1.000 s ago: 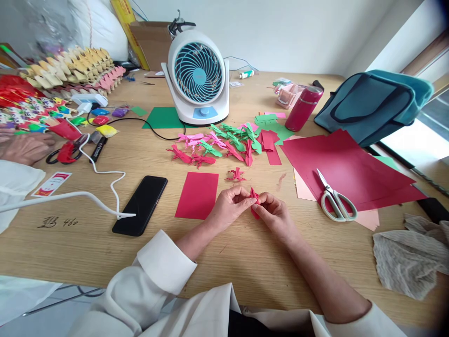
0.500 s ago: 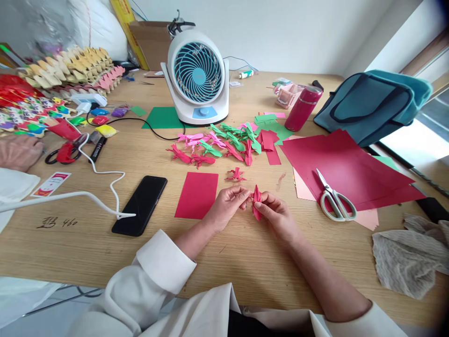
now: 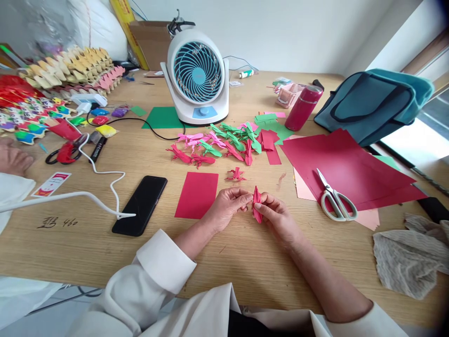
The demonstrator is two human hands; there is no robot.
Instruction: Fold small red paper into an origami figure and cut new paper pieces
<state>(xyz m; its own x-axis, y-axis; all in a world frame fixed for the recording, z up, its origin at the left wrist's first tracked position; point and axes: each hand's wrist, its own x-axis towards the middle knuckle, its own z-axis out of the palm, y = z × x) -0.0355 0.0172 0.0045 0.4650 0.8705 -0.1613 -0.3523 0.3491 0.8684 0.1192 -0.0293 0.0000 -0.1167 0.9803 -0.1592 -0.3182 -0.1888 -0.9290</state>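
A folded red paper figure (image 3: 257, 207) stands upright between my hands, over the table. My right hand (image 3: 277, 213) is closed on its right side, with the thumb across its front. My left hand (image 3: 228, 206) pinches at its left edge; the small part between those fingertips is mostly hidden. Just beyond my hands lies a small red folded figure (image 3: 236, 174). A flat red paper sheet (image 3: 197, 194) rests beside my left hand. Farther back is a pile of pink, green and red folded figures (image 3: 231, 138).
White-handled scissors (image 3: 335, 201) lie on large red sheets (image 3: 351, 164) at right, near a red bottle (image 3: 304, 108). A phone (image 3: 139, 206) and white cable sit at left. A fan (image 3: 198, 75) stands behind. Another person's hand (image 3: 14, 157) is at far left.
My left fingers have shifted slightly at the figure's edge, and the figure sits a touch lower. The other person's hand at far left has moved farther left.
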